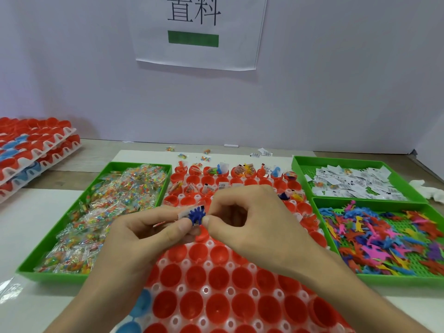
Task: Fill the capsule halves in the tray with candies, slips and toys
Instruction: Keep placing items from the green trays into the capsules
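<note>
Left hand point(149, 234) + right hand point(254, 219) meet over mid-tray, both closed narrow. Thumb & forefinger of ea. pinch 1 blue spiky toy point(196, 213) btwn them, other fingers curled. 1 white slip point(183, 213) sits behind the toy against the left forefinger; its black print is too small to read. The toy is held above the tray, not in any cup.

Under the hands: 1 white tray point(185, 262) of capsule halves point(217, 306), nearly all red, open side up. 2 blue halves point(141, 306) sit at the near-left edge. Near rows show bare red bottoms. Far row has approx. 7 halves w/ toys + slips sticking out, and several in the next row hold slips. Hands & forearms cover the mid rows, so no full count.

3 green bins:
- Left bin point(52, 276): heaped w/ clear candy pkts point(108, 205), multicolour bits inside.
- Far-right bin point(360, 161): printed slips point(348, 183).
- Near-right bin point(374, 201): flat plastic toys point(384, 234) in pink, blue, orange, yellow, purple.

On the surface point(36, 212) behind the tray lie approx. 5 loose pkts point(205, 158) + a few loose slips point(260, 153). Far left is a stack of at least 2 more trays point(36, 150), red halves w/ some blue. A white crumpled tissue point(430, 191) lies at the right edge.

On the wall hangs 1 paper sign point(199, 56) w/ 2 big black Chinese chars, tops cropped; the 2nd reads 料. The green bar below them is unreadable.
</note>
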A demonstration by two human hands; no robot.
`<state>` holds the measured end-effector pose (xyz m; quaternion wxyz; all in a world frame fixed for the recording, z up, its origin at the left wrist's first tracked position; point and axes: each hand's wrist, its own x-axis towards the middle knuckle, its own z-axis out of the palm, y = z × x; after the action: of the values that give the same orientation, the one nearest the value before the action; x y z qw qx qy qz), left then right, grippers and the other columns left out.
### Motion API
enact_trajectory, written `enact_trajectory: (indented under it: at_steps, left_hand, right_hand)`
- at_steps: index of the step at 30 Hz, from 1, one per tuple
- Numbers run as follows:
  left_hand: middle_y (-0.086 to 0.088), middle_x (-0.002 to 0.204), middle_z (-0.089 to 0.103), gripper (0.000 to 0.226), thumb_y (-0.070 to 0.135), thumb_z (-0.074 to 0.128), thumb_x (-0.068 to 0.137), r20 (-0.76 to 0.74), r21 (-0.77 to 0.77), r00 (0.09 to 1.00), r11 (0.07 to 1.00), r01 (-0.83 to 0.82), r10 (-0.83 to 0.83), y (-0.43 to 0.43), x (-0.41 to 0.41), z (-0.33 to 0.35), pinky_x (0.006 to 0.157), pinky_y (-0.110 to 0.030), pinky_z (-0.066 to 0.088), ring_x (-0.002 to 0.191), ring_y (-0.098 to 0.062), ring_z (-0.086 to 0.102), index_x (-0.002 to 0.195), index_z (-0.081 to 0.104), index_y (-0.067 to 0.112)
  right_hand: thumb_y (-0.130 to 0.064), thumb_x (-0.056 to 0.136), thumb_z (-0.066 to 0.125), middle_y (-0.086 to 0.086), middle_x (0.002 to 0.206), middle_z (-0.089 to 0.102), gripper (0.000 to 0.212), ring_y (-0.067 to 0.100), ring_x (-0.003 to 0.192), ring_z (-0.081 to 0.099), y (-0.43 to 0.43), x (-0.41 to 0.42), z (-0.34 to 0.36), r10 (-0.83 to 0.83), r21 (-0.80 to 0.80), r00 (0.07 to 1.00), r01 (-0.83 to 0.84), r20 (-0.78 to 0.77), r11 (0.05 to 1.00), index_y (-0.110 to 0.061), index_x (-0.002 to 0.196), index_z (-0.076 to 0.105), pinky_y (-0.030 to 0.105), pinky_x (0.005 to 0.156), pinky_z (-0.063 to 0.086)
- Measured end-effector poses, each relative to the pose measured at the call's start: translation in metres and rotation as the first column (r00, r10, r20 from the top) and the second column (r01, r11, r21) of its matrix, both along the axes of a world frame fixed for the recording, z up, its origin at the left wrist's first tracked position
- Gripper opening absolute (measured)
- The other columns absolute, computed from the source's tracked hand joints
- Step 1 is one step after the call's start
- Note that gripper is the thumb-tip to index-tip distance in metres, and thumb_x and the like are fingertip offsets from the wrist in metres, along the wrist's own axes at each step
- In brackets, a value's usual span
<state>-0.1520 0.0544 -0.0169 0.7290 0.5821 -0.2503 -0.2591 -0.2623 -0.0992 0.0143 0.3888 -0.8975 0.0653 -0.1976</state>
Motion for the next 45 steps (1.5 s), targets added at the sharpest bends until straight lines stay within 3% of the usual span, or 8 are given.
enact_trajectory:
  at_steps: [4,7,9,17,24,29,36,45]
  left_hand:
    - [-0.025,0.082,0.075,0.03,0.022,0.084,0.055,-0.038,-0.02,0.998,0.999,-0.05,0.049,-0.001,0.003,-0.006,0.062,-0.021,0.06,0.067,-0.023,0.075,0.08,0.082,0.007]
    - [-0.016,0.083,0.077,0.029,0.029,0.087,0.057,0.023,-0.044,0.998,0.998,-0.052,0.053,0.0,0.0,-0.004,0.064,-0.022,0.06,0.071,-0.023,0.076,0.08,0.082,0.012]
    - [-0.011,0.084,0.078,0.036,0.04,0.092,0.054,0.1,-0.06,0.995,0.998,-0.024,0.03,0.001,-0.002,-0.003,0.068,-0.024,0.06,0.076,-0.024,0.076,0.081,0.083,0.017]
    - [-0.01,0.068,0.074,0.018,0.026,0.091,0.055,0.239,-0.072,0.969,0.996,-0.054,0.07,0.007,0.006,0.001,0.059,-0.022,0.058,0.059,-0.022,0.074,0.068,0.079,0.023]
    - [-0.008,0.068,0.073,0.02,0.024,0.092,0.061,0.247,-0.041,0.968,0.999,-0.023,0.033,0.009,0.015,0.003,0.062,-0.022,0.057,0.062,-0.02,0.072,0.076,0.079,0.021]
    - [-0.005,0.069,0.071,0.011,0.024,0.075,0.069,0.095,-0.158,0.975,0.97,-0.186,0.202,0.013,0.028,0.006,0.06,-0.02,0.057,0.062,-0.016,0.071,0.078,0.078,0.019]
    - [-0.003,0.068,0.068,0.009,0.018,0.069,0.081,0.091,-0.146,0.947,0.945,-0.292,0.307,0.015,0.033,0.001,0.059,-0.021,0.057,0.062,-0.016,0.068,0.087,0.07,0.011]
    - [-0.005,0.068,0.068,0.004,0.007,0.066,0.09,0.145,-0.16,0.937,0.942,-0.294,0.317,0.015,0.03,0.002,0.059,-0.022,0.056,0.06,-0.018,0.068,0.089,0.069,0.009]
  right_hand:
    - [-0.028,0.083,0.079,-0.01,0.076,0.065,0.012,0.005,0.069,0.064,-0.001,0.001,0.0,-0.043,0.098,0.999,0.042,0.008,0.994,-0.031,0.087,0.068,0.021,0.063,0.053]
    - [-0.027,0.082,0.081,-0.014,0.091,0.07,0.024,0.005,0.086,0.07,-0.001,0.003,-0.002,0.013,0.214,1.0,-0.013,0.002,0.977,-0.034,0.103,0.071,0.028,0.077,0.059]
    - [-0.022,0.084,0.08,-0.011,0.089,0.074,0.016,0.007,0.084,0.072,0.003,0.004,-0.003,0.033,0.231,0.999,-0.041,0.039,0.972,-0.026,0.099,0.075,0.031,0.076,0.06]
    - [-0.014,0.085,0.079,-0.01,0.083,0.076,0.01,0.006,0.08,0.074,0.009,0.005,-0.012,0.029,0.28,0.987,-0.073,0.158,0.957,-0.019,0.093,0.079,0.019,0.072,0.057]
    - [-0.013,0.083,0.08,-0.003,0.079,0.077,0.009,0.015,0.072,0.075,-0.004,0.007,-0.008,-0.028,0.328,0.985,-0.031,0.173,0.944,-0.021,0.086,0.079,0.033,0.07,0.062]
    - [-0.019,0.082,0.08,-0.016,0.077,0.074,0.01,0.003,0.072,0.071,-0.017,0.008,-0.012,-0.126,0.008,0.987,0.125,0.097,0.992,-0.029,0.081,0.078,0.022,0.066,0.057]
    - [-0.017,0.085,0.077,-0.015,0.08,0.07,0.005,0.001,0.077,0.065,-0.012,0.015,-0.021,-0.033,-0.314,0.999,0.029,-0.008,0.949,-0.021,0.087,0.079,0.013,0.072,0.051]
    - [-0.019,0.091,0.068,-0.008,0.089,0.066,0.008,0.008,0.081,0.06,0.0,0.035,-0.025,-0.008,-0.465,0.965,-0.119,-0.263,0.877,-0.017,0.093,0.076,0.023,0.077,0.051]
